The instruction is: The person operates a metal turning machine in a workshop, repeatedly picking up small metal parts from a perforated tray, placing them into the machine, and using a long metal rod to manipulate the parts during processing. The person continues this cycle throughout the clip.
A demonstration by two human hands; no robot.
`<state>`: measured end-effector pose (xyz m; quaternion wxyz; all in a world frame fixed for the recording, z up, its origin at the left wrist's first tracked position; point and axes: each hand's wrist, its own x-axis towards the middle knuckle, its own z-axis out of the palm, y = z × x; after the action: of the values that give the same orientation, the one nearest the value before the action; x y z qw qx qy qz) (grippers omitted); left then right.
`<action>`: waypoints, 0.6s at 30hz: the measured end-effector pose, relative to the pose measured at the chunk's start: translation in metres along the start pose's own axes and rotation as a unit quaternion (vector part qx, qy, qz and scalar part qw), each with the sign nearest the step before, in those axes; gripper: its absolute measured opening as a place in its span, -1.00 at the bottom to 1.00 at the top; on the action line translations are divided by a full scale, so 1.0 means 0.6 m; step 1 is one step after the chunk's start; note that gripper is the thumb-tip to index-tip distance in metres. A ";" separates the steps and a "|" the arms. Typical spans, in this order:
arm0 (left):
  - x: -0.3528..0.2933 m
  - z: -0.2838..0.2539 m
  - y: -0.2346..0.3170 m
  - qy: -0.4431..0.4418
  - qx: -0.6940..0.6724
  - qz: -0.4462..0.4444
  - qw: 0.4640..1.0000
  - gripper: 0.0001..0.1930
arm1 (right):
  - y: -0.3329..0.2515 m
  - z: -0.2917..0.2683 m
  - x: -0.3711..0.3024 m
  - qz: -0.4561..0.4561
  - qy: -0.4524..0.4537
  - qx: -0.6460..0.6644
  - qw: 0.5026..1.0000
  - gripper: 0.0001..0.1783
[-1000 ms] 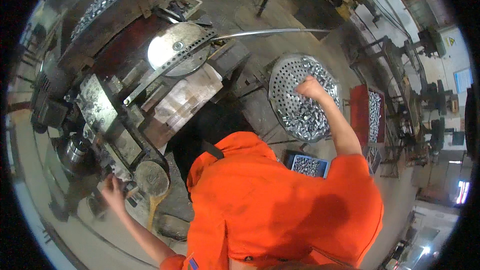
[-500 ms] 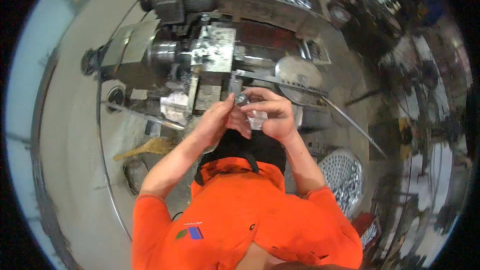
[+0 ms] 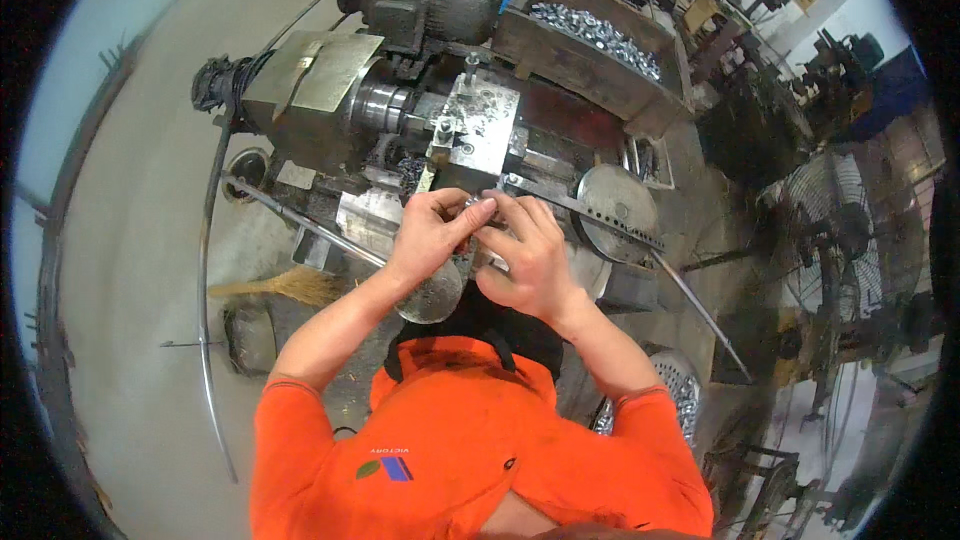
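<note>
My left hand and my right hand meet in front of the lathe-like machine. Their thumbs and fingertips pinch a small metal part between them, mostly covered by the fingers. Just beyond the hands is the machine's oily metal block, with bolts standing on it. A round steel chuck lies left of that block. Close to my right fingers, a flat metal bar with a row of holes runs across a round plate.
A metal bin of small shiny parts stands behind the machine, beside an electric motor. Another perforated container with parts is by my right elbow. Long rods stick out at both sides. A straw brush lies left; a fan stands right.
Both hands have closed in around the small round metal part, which showed more openly before. My left fingers now curl over it. The view has shifted, so the machine appears lower and farther right.
</note>
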<state>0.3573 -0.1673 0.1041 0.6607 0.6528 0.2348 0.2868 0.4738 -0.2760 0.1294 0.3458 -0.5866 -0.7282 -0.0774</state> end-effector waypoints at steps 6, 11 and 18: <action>0.003 -0.062 0.018 0.078 0.014 0.014 0.997 -0.66 | -0.003 0.028 0.080 -0.033 -0.066 0.035 0.997 -0.62; -0.044 -0.208 0.051 0.043 0.286 0.074 0.954 -0.75 | 0.051 0.066 0.145 -0.049 -0.087 0.076 0.992 -0.59; -0.254 -0.490 0.031 0.177 0.734 -0.131 0.642 -0.65 | 0.157 0.166 0.241 0.045 -0.229 -0.061 0.970 -0.74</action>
<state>0.0444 -0.0581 0.1017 -0.0591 0.8227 0.5640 0.0403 0.5077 -0.0804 0.1130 0.1367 -0.6412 -0.7545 0.0305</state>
